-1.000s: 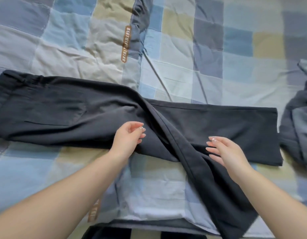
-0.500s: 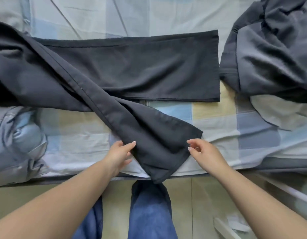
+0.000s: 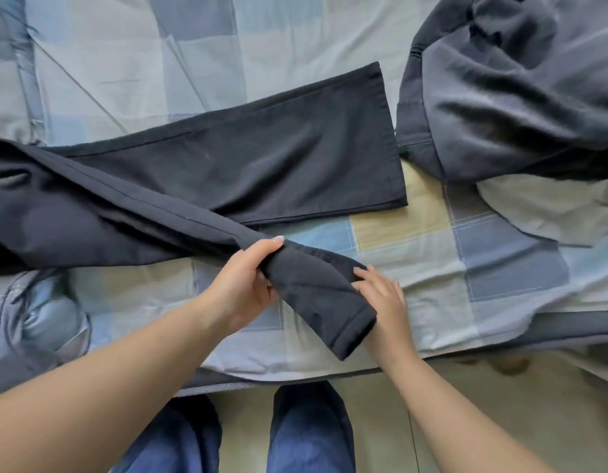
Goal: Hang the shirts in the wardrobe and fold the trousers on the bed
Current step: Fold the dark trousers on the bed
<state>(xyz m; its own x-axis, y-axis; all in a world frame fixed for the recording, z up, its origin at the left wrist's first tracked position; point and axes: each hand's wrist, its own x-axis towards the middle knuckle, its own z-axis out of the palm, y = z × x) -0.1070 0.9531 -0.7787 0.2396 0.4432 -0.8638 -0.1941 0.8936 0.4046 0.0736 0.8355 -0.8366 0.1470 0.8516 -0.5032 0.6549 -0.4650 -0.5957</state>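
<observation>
Dark trousers (image 3: 261, 158) lie across the checked bedcover (image 3: 415, 261). One leg stretches flat toward the right, its hem near a grey garment. The other leg runs diagonally toward me, and its end is bunched and lifted. My left hand (image 3: 243, 285) grips that near leg from the left, fingers curled over its top. My right hand (image 3: 381, 295) holds the same leg end from the right, partly tucked under the cloth near the hem.
A crumpled grey garment (image 3: 507, 90) lies at the upper right of the bed. The bed's front edge (image 3: 330, 370) runs just below my hands, with tiled floor and my blue-trousered legs (image 3: 309, 431) beneath. Bunched bedding (image 3: 40, 319) sits at the left.
Both hands have closed on the near trouser leg and gathered its flat hem into a raised bundle. The view has shifted slightly, so the far leg now looks slanted.
</observation>
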